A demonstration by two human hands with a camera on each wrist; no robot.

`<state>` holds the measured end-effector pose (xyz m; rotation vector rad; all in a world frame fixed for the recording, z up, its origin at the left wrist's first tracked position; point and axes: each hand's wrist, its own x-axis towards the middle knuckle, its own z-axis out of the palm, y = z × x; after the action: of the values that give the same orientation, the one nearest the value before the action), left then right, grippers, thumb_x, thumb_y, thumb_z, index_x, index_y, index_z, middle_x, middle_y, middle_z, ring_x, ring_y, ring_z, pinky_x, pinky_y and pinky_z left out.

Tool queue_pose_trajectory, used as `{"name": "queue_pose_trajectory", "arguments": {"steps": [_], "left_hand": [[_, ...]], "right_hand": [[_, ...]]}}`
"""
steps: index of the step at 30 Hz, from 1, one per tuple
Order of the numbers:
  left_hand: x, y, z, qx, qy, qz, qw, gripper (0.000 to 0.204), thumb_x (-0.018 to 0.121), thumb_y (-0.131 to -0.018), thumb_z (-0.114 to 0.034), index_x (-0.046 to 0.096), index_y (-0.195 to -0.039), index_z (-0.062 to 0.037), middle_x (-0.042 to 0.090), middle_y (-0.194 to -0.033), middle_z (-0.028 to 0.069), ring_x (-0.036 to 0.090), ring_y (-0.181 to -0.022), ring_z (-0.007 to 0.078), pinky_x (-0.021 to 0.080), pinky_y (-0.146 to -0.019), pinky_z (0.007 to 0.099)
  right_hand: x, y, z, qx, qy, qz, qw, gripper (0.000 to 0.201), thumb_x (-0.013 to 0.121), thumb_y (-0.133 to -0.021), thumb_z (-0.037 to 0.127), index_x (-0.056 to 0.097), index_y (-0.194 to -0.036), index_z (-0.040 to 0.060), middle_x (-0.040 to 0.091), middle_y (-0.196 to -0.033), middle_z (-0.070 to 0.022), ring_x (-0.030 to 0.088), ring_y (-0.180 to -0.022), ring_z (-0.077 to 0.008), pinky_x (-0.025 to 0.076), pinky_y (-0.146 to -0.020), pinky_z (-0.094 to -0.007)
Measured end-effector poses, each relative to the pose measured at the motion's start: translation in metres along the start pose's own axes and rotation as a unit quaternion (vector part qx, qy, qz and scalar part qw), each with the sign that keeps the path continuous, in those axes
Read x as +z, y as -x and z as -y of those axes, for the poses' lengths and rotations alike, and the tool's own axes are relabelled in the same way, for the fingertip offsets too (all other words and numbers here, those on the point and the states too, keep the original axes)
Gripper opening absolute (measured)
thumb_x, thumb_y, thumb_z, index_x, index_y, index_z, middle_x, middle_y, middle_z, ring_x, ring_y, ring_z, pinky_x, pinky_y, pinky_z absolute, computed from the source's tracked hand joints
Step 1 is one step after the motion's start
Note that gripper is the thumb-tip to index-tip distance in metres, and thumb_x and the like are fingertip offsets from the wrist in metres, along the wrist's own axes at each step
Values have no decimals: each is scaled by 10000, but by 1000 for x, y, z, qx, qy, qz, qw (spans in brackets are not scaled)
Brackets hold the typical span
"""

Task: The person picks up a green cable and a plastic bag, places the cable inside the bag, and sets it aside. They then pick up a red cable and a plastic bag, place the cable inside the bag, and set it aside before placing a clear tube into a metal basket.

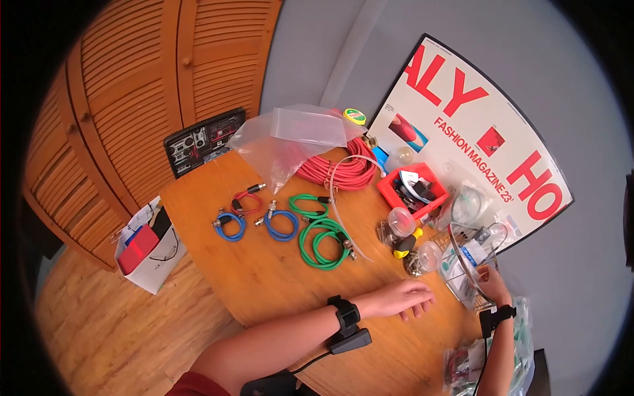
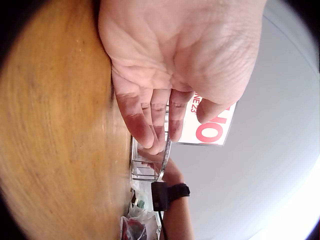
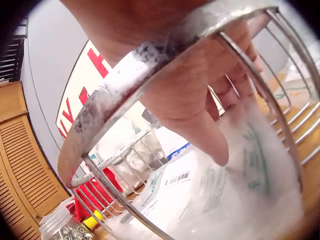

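Observation:
My right hand (image 1: 491, 285) reaches inside a wire basket (image 1: 462, 252) at the table's right side. In the right wrist view, the thumb lies on the front of a clear plastic bag (image 3: 200, 200) with green print and a white barcode label. The other fingers bend behind the bag's raised edge, which partly covers their tips. The basket's metal rim (image 3: 112, 95) crosses in front of this hand. My left hand (image 1: 396, 300) holds nothing over the table, left of the basket, fingers loosely bent and palm visible in the left wrist view.
Coiled green cables (image 1: 325, 244), blue cables (image 1: 281, 226) and a red cable (image 1: 246, 203) lie on the table. Behind are a large red coil (image 1: 343, 173) and a red bin (image 1: 415, 210). Clear jars (image 1: 422, 259) and a yellow-black screwdriver (image 1: 407, 244) stand near the basket. A poster (image 1: 475, 142) leans behind.

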<state>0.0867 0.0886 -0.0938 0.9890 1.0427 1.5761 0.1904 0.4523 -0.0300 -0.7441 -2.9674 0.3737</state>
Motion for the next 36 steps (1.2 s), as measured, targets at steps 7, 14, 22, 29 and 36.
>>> {"name": "queue_pose_trajectory", "arguments": {"steps": [7, 14, 22, 29, 36], "left_hand": [[-1, 1, 0, 13, -5, 6, 1000, 321, 424, -1010, -329, 571, -1156, -84, 612, -998, 13, 586, -847, 78, 513, -644, 230], [-1, 0, 0, 9, -1, 13, 1000, 298, 439, -1005, -311, 573, -1156, -91, 615, -1009, 6, 588, -861, 74, 512, -649, 228], [-1, 5, -7, -2, 4, 6, 1000, 303, 494, -986, -315, 557, -1180, -90, 616, -1056, 23, 593, -884, 87, 509, -670, 234], [7, 10, -17, 34, -28, -26, 999, 370, 515, -979, -321, 487, -1271, -96, 575, -1168, 37, 586, -961, 101, 514, -714, 242], [3, 7, -6, 66, -63, -94, 991, 305, 559, -963, -259, 571, -1187, -52, 641, -1031, 2, 593, -852, 61, 496, -658, 225]], "right_hand": [[-15, 16, 30, -8, 1, -35, 999, 225, 708, -719, 161, 661, -791, -47, 661, -673, -102, 629, -625, -214, 491, -623, -345], [-28, 39, 42, -10, 100, -184, 978, 257, 623, -865, 235, 681, -931, -7, 614, -691, -214, 615, -649, -336, 478, -632, -378], [-65, 85, 69, -42, -83, -321, 942, 244, 539, -955, 186, 681, -985, -9, 711, -832, -128, 689, -757, -207, 519, -711, -322], [-15, 154, 125, 66, -460, -115, 878, 251, 566, -957, 281, 675, -946, 55, 653, -788, -10, 597, -647, -75, 491, -544, -225], [69, 150, 143, 73, -625, 73, 773, 242, 553, -961, 192, 628, -1085, -2, 684, -965, -60, 650, -813, -113, 543, -708, -250]]}}
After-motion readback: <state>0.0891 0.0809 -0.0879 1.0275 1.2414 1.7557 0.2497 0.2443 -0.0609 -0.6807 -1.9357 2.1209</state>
